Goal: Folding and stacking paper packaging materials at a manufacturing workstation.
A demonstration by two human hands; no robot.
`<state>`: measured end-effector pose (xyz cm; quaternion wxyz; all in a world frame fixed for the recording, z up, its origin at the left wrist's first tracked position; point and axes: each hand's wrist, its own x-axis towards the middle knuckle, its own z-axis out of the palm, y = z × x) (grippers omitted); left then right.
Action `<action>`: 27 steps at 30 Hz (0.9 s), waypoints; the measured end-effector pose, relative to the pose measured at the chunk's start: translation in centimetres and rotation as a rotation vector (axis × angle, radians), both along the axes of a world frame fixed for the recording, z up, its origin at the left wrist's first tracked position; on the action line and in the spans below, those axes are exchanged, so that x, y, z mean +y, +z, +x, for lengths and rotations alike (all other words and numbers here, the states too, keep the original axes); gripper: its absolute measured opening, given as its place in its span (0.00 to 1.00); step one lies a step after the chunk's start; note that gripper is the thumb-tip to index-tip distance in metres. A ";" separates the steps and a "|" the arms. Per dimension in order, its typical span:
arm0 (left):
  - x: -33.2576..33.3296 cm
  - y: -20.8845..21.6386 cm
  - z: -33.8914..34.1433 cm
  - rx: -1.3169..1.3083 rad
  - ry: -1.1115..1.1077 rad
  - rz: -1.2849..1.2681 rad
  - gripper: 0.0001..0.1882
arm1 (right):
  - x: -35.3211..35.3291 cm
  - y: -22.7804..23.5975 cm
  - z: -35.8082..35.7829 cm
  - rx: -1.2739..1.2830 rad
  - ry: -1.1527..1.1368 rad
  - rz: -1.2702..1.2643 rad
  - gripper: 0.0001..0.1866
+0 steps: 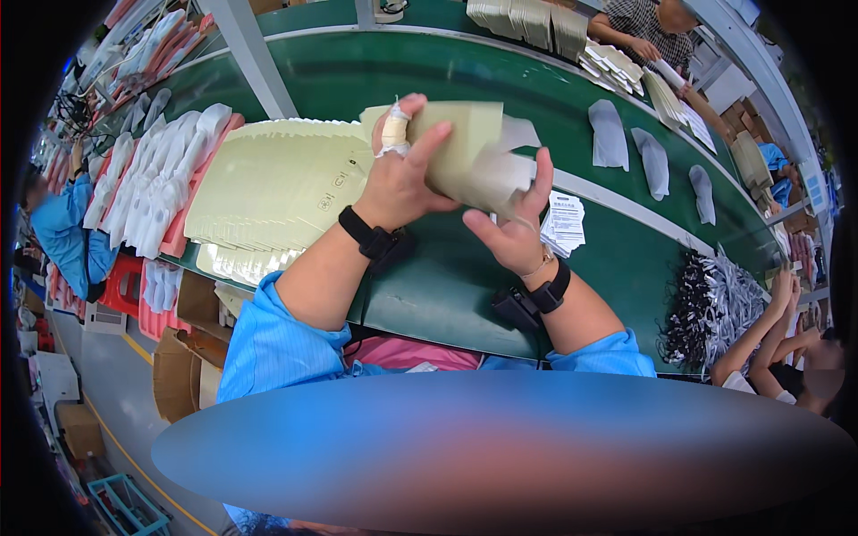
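My left hand (402, 174), with one finger bandaged, grips a cream cardboard carton (465, 134) in front of me, above the green work surface. The carton's right end is smeared by motion, and whitish flaps or sheets show there. At that end is my right hand (518, 237), its thumb and a finger spread wide; its other fingers are partly hidden. Whether it touches the carton I cannot tell. Left of my left hand lies a large overlapping row of flat cream cartons (277, 179). A small fanned stack of printed white papers (565, 223) lies just right of my right hand.
Pink trays of white wrapped items (179, 170) stand at the left. A bundle of black and white cords (706, 308) lies at the right. Beyond a metal rail, the green belt (536, 89) carries several translucent pouches (609, 134). Co-workers sit around; a metal post (255, 58) rises far left.
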<state>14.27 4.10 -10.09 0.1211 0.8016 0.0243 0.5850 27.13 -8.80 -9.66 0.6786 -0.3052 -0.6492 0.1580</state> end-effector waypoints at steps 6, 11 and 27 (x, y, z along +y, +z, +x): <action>-1.6 -0.2 0.8 -0.026 0.037 0.055 0.44 | -0.2 0.8 -0.1 0.524 0.249 -0.151 0.46; -2.8 -0.2 0.7 0.100 -0.109 -0.217 0.29 | 0.0 -0.3 1.4 0.155 -0.097 -0.233 0.39; -0.7 -1.5 0.8 0.008 -0.174 -0.025 0.45 | -0.6 4.4 3.8 -0.663 -0.100 -0.046 0.23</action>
